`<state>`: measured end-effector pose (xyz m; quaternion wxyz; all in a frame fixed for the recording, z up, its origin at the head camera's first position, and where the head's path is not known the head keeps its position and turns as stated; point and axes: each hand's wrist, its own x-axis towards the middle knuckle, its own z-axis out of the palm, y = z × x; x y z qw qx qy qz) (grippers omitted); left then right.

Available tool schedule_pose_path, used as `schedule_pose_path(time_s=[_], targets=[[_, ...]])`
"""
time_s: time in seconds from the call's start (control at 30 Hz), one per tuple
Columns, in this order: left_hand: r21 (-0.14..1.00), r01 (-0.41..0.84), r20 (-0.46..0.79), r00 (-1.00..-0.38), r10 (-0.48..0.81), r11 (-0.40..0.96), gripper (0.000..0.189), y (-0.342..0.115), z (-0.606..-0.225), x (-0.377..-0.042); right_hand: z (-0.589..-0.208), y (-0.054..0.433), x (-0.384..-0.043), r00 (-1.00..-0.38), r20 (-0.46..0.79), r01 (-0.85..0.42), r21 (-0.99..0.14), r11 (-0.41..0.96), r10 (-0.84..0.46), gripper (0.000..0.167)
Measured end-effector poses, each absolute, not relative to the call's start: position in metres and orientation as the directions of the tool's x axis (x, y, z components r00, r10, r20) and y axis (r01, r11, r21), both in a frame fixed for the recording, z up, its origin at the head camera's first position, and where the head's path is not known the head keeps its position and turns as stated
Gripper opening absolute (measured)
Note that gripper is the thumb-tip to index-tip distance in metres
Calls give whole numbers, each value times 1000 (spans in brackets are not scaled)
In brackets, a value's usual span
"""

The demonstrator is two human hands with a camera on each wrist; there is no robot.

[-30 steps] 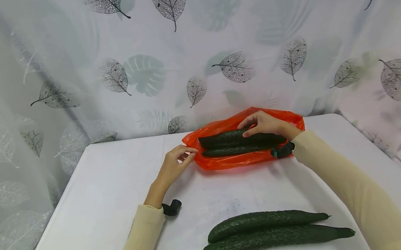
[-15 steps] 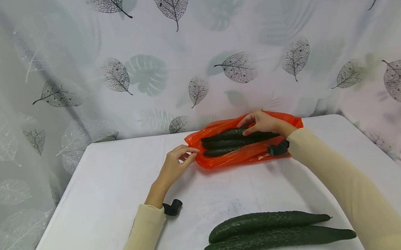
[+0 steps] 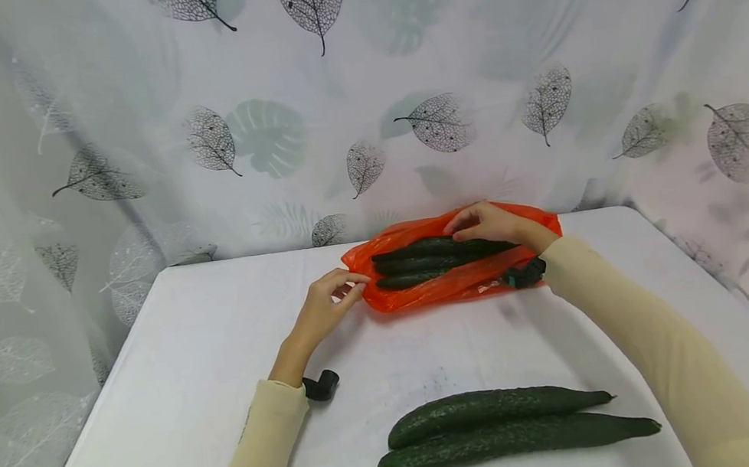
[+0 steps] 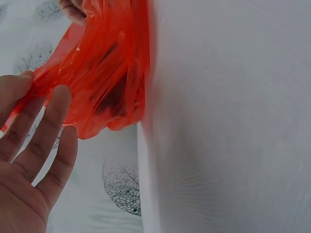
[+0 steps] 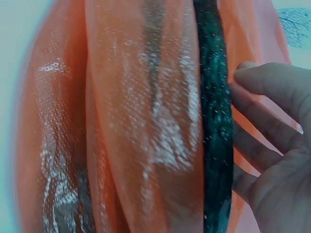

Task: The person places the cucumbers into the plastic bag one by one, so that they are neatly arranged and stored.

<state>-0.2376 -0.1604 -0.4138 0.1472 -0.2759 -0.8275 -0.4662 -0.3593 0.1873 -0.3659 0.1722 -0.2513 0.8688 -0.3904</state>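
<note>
An orange-red plastic bag (image 3: 396, 304) lies at the back of the table with three dark green cucumbers (image 3: 413, 265) side by side in its mouth. My left hand (image 3: 330, 300) pinches the bag's left edge between thumb and index finger, the other fingers spread, as the left wrist view shows. Over the rearmost cucumber (image 5: 216, 116) is my right hand (image 3: 494, 225); its fingertips (image 5: 243, 177) lie along the cucumber's side, with the thumb on that same side. The bag's front film covers the right part of the nearer cucumbers.
Two more long cucumbers (image 3: 499, 412) (image 3: 516, 442) lie together on the white table (image 3: 220, 343) near its front edge. A leaf-patterned curtain (image 3: 306, 118) hangs directly behind the table. Black wrist cameras (image 3: 322, 386) are strapped to both wrists.
The rearmost cucumber has settled lower among the others, and the right fingers have loosened from it. The bag's front film has folded over the cucumbers' right part. The left hand stays put.
</note>
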Motion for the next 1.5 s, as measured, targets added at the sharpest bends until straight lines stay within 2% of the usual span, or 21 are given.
schedule_pose_path(time_s=[0.27, 0.67, 1.03, 1.27, 1.5], targets=[[693, 591, 495, -807, 322, 413, 13, -161, -413, -236, -362, 204, -352, -860, -122, -188, -827, 529, -496, 35], [696, 591, 493, -807, 326, 408, 15, -159, -411, -235, -361, 221, -335, -882, -76, -186, -850, 493, -464, 35], [678, 612, 522, -791, 318, 407, 14, -160, -414, -235, -355, 227, -319, -885, -45, -203, -858, 472, -464, 33], [688, 596, 507, -803, 312, 415, 15, -161, -415, -234, -360, 225, -310, -856, -10, -214, -903, 372, -518, 31], [683, 610, 514, -792, 329, 402, 14, -157, -417, -235, -366, 222, -289, -830, -32, -207, -910, 360, -557, 30]])
